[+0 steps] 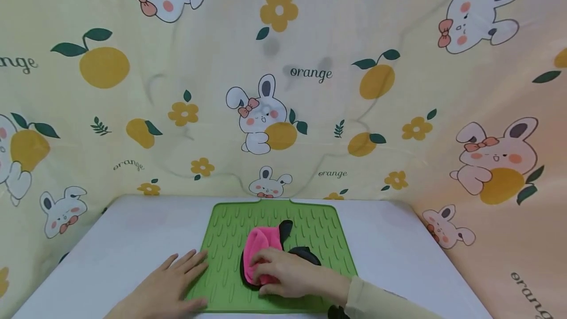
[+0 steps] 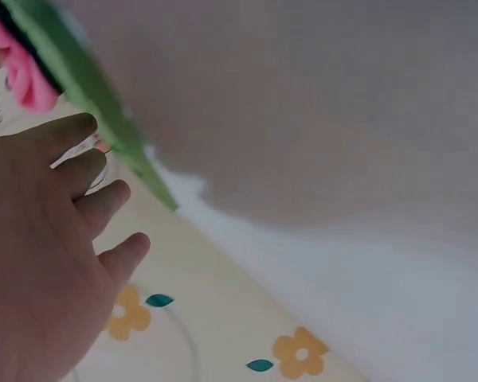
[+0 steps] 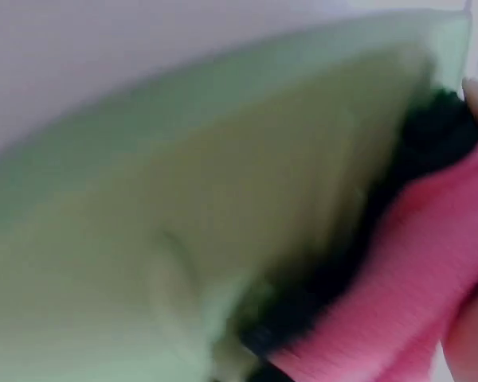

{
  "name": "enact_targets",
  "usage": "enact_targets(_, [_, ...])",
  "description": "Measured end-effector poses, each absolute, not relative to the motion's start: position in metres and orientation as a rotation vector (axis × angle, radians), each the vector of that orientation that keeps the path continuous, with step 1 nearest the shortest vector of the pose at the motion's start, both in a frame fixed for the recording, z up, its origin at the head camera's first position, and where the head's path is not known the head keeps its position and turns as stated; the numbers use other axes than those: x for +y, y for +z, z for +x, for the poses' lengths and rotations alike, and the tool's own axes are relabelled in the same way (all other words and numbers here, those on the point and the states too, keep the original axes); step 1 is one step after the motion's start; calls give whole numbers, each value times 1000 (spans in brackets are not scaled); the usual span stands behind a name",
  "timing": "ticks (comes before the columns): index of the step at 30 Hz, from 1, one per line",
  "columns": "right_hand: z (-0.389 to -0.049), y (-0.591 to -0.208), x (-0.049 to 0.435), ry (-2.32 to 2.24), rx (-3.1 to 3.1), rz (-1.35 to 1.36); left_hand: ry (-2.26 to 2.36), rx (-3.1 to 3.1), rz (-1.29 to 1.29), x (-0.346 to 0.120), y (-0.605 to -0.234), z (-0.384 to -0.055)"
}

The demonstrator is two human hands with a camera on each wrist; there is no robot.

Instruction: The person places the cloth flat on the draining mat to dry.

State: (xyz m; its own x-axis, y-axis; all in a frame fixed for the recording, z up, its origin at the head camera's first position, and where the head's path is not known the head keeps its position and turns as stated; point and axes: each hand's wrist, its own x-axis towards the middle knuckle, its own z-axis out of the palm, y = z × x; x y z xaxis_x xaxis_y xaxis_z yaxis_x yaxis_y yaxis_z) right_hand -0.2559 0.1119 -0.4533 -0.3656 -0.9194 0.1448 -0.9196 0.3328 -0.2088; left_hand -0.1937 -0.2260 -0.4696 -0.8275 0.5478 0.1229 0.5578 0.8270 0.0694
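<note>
A pink, soft fleece-like item with black edging (image 1: 254, 245) lies folded on a green textured mat (image 1: 226, 230). Black curved parts stick out on its far and right sides; its exact kind is unclear. My right hand (image 1: 290, 272) bends over its near right part, fingers curled into the pink cloth and thumb low by the near edge. Up close in the right wrist view, the pink cloth (image 3: 406, 278) and its dark border fill the lower right, with a fingertip at the top. My left hand (image 1: 161, 284) lies with fingers spread, fingertips at the mat's left edge.
The mat lies on a white table (image 1: 119, 240). Behind and beside the table hangs a cream curtain (image 1: 212, 53) printed with rabbits, oranges and flowers. A small dark object (image 1: 337, 312) shows below the right wrist at the mat's near edge.
</note>
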Motion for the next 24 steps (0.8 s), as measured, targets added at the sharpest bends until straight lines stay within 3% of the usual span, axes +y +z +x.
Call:
enact_targets(5, [-261,-439,118,617,-2631,1669,-300,-2862,-847,-208,-448,-212])
enact_targets(10, [-274,-432,129,969,-2629,1403,-577,-2830,-679,-181,-435,-242])
enact_targets(18, [-296,-444,140,1228,-2623,937,-989,-2694,-480,-141,-440,-282])
enact_targets(24, [-303,-460,136,1235,-2678,781,-1135,-2695,-402,-123,-449,-294])
